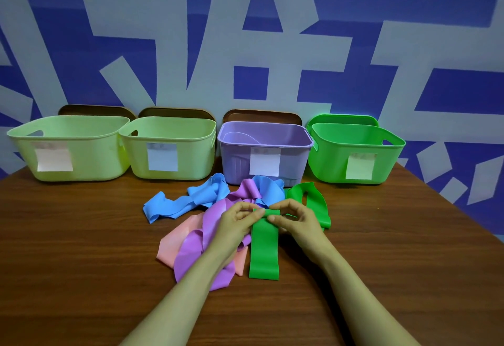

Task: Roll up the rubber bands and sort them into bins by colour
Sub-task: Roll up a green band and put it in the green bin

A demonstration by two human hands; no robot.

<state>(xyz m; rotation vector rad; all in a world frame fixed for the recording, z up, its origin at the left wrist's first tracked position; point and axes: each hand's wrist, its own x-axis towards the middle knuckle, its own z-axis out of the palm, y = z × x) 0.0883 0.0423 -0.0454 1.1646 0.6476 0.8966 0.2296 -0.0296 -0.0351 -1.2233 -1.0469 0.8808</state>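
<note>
The left hand (240, 219) pinches the left side of the green band (264, 247) at its far end, where a small roll sits; the right hand (294, 216) pinches the right side. The band's length runs from the hands back toward the person. The green bin (354, 152) stands beyond, nearer the right hand

left arm: bare forearm rises from bottom edge, angled rightward | left hand (237, 221): fingers curled, pinching far end of green band (264, 250) | right arm: bare forearm angled leftward | right hand (296, 217): fingers curled, pinching same end | 2 hands: side by side, fingertips nearly meeting
</note>
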